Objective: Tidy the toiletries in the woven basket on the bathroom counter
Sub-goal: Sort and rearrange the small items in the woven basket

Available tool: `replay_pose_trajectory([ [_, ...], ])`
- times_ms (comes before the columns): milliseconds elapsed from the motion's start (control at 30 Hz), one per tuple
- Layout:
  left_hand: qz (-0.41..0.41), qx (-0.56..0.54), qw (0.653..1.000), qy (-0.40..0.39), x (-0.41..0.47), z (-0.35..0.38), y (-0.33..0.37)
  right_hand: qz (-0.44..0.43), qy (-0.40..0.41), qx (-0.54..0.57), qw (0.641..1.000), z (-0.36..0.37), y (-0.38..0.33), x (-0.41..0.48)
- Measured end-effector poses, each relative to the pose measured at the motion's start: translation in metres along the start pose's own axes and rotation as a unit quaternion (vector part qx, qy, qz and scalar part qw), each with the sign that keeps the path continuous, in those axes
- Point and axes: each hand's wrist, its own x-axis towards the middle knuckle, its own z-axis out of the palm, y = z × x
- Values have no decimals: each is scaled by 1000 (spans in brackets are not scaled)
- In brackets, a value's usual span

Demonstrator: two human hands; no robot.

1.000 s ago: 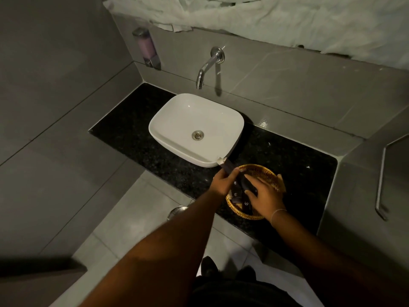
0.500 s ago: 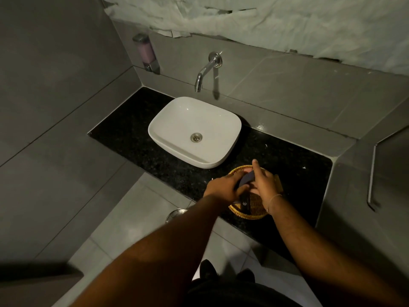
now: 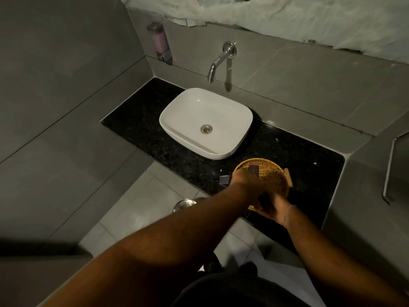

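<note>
Black speckled counter (image 3: pixel 155 138) carries white basin (image 3: pixel 232 116) and woven basket (image 3: pixel 274 173).

Dim light; grey tiled walls (image 3: pixel 66 69); black speckled desk (image 3: pixel 141 127) with white basin (image 3: pixel 190 111); chrome spout (image 3: pixel 218 62) on back wall; soap dispenser (image 3: pixel 159 42) in corner; pale floor tiles (image 3: pixel 137 202).

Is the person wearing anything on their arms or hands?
Almost nothing. Both forearms are bare, with no sleeves in view, and there are no gloves on the left hand or the right hand. The only thing worn is a thin, pale band or thread around the right wrist. No watch or rings can be made out.
</note>
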Motion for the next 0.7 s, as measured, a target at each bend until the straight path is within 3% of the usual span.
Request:
replay_pose_trajectory([
  [133, -41, 1, 999, 13, -4, -6, 11, 9, -14, -13, 1000, 0, 4, -3],
  [400, -60, -6, 998, 31, -8, 8, -4, 30, -27, -178, 983, -12, 18, 8],
  [700, -16, -2, 999, 34, -15, 29, -19, 41, -45, -210, 976, -5, 21, 6],
])
